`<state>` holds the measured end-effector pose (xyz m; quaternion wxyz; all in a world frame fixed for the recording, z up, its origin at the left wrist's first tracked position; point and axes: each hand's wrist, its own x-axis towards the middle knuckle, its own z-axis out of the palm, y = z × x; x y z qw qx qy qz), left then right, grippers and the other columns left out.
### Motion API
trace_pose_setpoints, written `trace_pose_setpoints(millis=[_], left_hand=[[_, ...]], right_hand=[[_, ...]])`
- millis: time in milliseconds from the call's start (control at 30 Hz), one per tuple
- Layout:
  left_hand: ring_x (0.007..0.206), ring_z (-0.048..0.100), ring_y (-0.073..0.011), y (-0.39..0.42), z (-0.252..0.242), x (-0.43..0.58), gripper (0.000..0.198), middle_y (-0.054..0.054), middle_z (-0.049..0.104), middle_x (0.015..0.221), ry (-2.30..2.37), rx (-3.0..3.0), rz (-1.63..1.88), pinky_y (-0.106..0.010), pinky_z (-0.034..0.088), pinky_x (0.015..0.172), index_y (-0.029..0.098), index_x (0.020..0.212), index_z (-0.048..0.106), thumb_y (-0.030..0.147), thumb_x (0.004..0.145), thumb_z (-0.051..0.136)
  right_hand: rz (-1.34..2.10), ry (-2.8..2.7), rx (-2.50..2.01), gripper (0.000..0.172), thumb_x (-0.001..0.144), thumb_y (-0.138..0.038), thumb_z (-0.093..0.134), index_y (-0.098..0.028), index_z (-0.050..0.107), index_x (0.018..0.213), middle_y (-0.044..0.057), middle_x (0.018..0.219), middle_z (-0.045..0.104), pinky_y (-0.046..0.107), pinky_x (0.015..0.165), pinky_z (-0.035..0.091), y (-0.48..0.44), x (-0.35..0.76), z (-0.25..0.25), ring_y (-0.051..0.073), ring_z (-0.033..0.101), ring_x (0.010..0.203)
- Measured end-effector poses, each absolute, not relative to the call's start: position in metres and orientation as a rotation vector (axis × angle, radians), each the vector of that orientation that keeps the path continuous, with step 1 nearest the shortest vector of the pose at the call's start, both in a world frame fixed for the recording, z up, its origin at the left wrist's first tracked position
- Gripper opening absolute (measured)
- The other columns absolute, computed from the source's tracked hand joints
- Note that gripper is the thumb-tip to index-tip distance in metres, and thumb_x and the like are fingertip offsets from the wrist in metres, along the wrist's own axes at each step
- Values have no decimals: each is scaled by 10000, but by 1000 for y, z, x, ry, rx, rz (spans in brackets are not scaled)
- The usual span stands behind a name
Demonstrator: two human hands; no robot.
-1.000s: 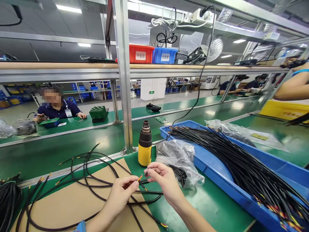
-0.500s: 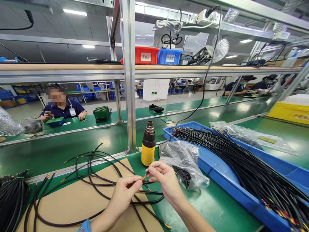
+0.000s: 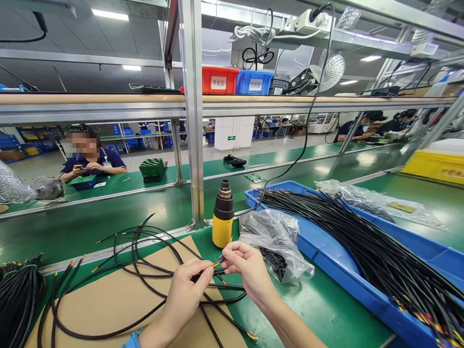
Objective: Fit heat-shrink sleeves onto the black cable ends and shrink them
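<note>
the left hand (image 3: 186, 290) sits just in front of the upright yellow heat gun (image 3: 223, 227), its grip clenched on a black cable (image 3: 159, 275) whose orange-tipped wire end (image 3: 216, 264) points toward the right hand (image 3: 250, 270). that hand's grip pinches a small dark piece (image 3: 222, 258), too small to identify, just beside the tip. a few loose cables lie on a cardboard sheet (image 3: 108, 309) in front of the gun. to the gun's right, a blue tray (image 3: 326, 246) holds a thick bundle of black cables (image 3: 362, 241), so most of the cables are in the tray and only a few are out. a clear plastic bag (image 3: 271, 241) of dark pieces lies between gun and tray
</note>
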<state>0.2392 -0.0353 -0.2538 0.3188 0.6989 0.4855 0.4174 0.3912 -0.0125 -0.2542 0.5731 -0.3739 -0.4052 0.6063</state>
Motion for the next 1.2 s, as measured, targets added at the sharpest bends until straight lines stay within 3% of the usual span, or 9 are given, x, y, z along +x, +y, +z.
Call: trace_pose_setpoints(millis=[233,467,600,733,867,933,1200], left_hand=[[641,522,-130,-38,-255,241,258,-26,577,687,1357,1965,1130,-213,384,583,193,841,684,304,848,451],[660,536,-133,-37,-259,242,251,-33,581,712,1428,2137,1088,-216,403,613,197,846,663,276,859,425],[751,558,-149,-35,-267,239,202,-44,610,809,1371,2052,1130,-226,432,690,199,924,618,264,847,443],[717,550,-133,-34,-272,230,231,-15,577,797,1327,1808,1119,-207,449,628,199,1025,497,270,806,497],[675,520,-126,-31,-273,218,87,5,548,724,1354,1779,1033,-209,423,617,180,792,518,264,771,522],[628,496,-123,-30,-273,214,147,13,532,661,1428,1782,999,-211,398,590,173,694,511,294,778,511],[615,469,-128,-34,-261,210,225,11,536,641,1607,1835,1041,-214,342,565,182,687,518,328,833,428]], right_hand=[[1396,-855,-887,284,578,-360,734,-145,563,654,-23,526,573,189,449,471,-15,385,-261,104,570,503],[1130,-1036,-937,213,634,-325,697,-155,570,652,-7,552,593,221,527,471,-22,380,-265,113,563,542],[1286,-1094,-925,232,623,-329,702,-147,563,661,-11,537,588,213,495,447,-16,379,-265,105,550,507],[1397,-1107,-937,276,618,-363,699,-130,555,652,-10,519,581,191,442,410,-7,378,-267,78,510,444],[1392,-1136,-954,293,615,-380,692,-130,539,629,-20,497,566,183,417,398,-1,375,-269,69,491,417],[1363,-1179,-978,289,613,-373,691,-129,535,617,-22,479,555,186,410,396,2,373,-267,68,480,404],[1392,-1312,-956,262,604,-351,688,-117,569,617,6,504,594,202,424,420,21,364,-253,94,529,429]])
